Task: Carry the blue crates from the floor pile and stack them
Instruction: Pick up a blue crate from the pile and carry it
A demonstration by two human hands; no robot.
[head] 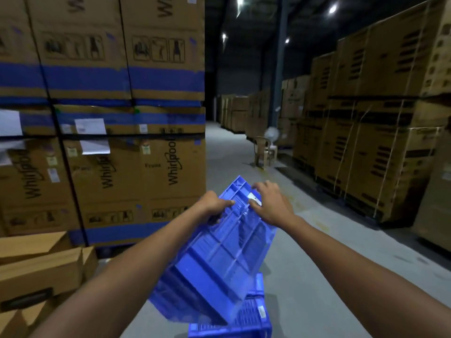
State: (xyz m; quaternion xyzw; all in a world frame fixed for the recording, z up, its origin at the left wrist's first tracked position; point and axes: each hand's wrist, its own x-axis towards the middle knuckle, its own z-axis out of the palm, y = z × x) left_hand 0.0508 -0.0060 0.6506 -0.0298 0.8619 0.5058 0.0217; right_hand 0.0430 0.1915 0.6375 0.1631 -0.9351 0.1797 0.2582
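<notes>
Holding a blue crate [219, 259] up in front of me, I have it tipped a lot. Its long side runs from down near my tummy to up and away from me, leaning a bit to the right. The far end is the high end and the near end is the low end. The ribbed outside of the crate faces me, and there is a small white sticker [255, 198] near the top.

My left hand [213, 203] is on the left edge near the high end, with the fingers curled tight on the rim. My right hand [273, 206] is on the right side of the same end. Its fingers are bent over the far edge and its thumb lies flat on the ribbed face. Both hands are clamped on the crate, close to each other but not touching.

Under the low end sits a second blue crate [246, 318] on the grey floor [305, 240]. I cannot tell if the two crates touch.

On my left is a tall wall of big brown boxes [109, 167] with blue stripes. More brown boxes [378, 154] stand on my right, across the aisle. Far down the aisle is a chair [263, 152] with a fan [271, 135] just behind it.
</notes>
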